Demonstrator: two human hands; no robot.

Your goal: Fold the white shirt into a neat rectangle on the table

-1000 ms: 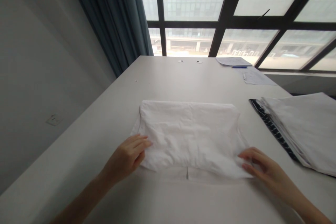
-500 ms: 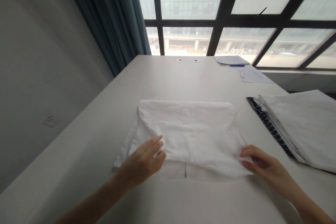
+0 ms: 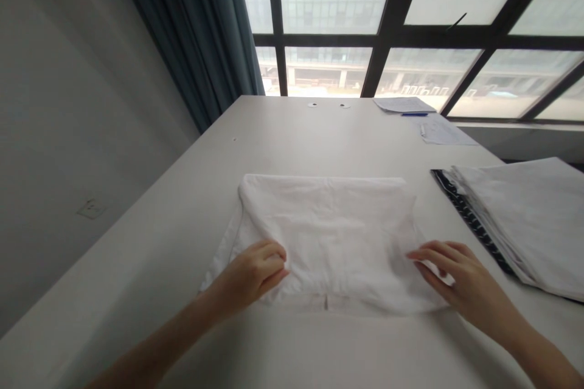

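Note:
A white folded cloth (image 3: 328,225), perhaps a garment, lies in front of me with a short dark slit at the middle of its near edge. My left hand (image 3: 253,273) is over its left part, fingers curled and pinched with the thumb on the fabric. At the right side, my right hand (image 3: 449,270) has its fingertips and thumb brought together on the cloth, which is raised a little there. Just what lies between the fingertips is partly hidden.
To the right, a stack of white fabric (image 3: 529,219) with a black edging strip rests on the white table (image 3: 292,146). Papers (image 3: 404,104) and a blue pen (image 3: 415,114) lie at the far right corner. A curtain (image 3: 196,24) and windows stand beyond the table.
My left hand's fingers have curled in from a more extended pose. My right hand has moved slightly up and left. The cloth's near layer has shifted towards me, covering more of the slit.

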